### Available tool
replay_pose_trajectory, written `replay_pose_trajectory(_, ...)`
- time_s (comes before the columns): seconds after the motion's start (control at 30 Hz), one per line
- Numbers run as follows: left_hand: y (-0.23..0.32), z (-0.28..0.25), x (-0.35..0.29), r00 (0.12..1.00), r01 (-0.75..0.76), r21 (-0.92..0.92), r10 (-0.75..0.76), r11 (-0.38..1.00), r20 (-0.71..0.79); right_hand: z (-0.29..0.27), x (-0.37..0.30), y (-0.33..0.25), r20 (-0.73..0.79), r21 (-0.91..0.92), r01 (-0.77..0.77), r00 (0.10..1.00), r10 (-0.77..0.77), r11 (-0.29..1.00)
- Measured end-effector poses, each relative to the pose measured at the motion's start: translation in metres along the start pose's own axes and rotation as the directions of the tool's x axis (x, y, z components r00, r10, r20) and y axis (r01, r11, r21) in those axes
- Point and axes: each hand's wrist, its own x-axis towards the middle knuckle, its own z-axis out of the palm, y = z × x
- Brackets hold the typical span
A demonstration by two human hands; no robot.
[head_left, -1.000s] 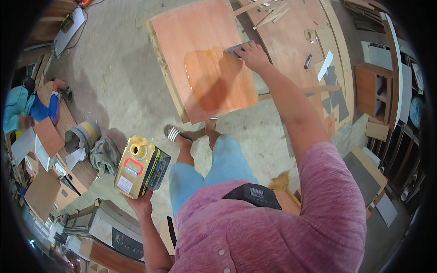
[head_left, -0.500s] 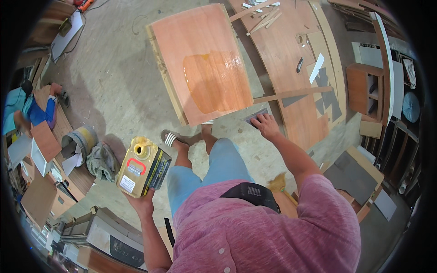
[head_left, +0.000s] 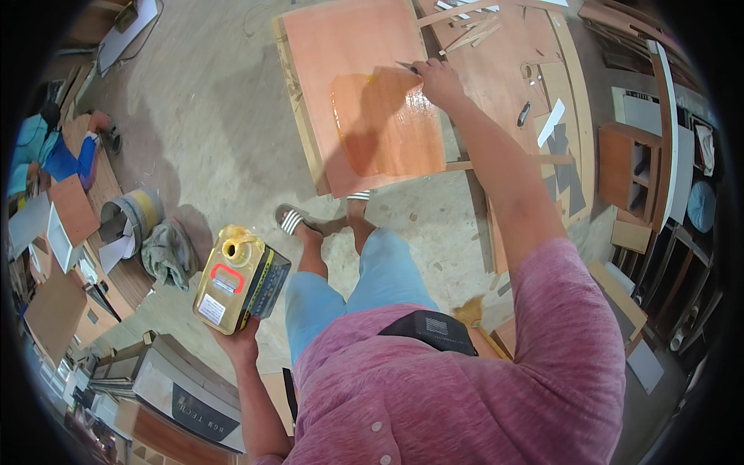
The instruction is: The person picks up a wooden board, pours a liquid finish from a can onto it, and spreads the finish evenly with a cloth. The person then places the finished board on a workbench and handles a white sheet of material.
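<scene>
My left hand [head_left: 242, 339] holds a yellow metal can [head_left: 239, 279] with an open round spout, low at my left side. My right hand [head_left: 439, 80] reaches out over an orange-brown wooden board [head_left: 333, 54] and grips a small flat spreader [head_left: 406, 67] that touches the board's surface. A glossy wet amber patch [head_left: 384, 124] covers the middle of the board, just below and left of that hand. My feet in striped sandals [head_left: 291, 220] stand at the board's near edge.
A second wooden panel [head_left: 504, 70] with strips, offcuts and small tools lies right of the board. Shelving units [head_left: 643, 155] stand at far right. A bucket [head_left: 128, 213] and rag [head_left: 167, 252] sit on the floor at left. Another person [head_left: 46, 151] crouches far left among boxes.
My right hand swung from the board's near right corner up to the top edge of the wet patch. The can stayed in my left hand.
</scene>
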Motion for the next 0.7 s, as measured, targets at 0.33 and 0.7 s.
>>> replay_pose_trajectory(0.33,-0.022,-0.018,0.002,0.999,-0.027,-0.041,0.028,0.999,0.02,0.059,-0.107,-0.054,0.096,-0.031,0.027,0.995,-0.024,0.999)
replay_pose_trajectory(0.7,-0.028,-0.038,0.022,0.991,-0.105,-0.093,0.112,0.99,0.074,0.055,-0.314,-0.069,0.239,0.102,0.021,0.97,-0.045,0.995)
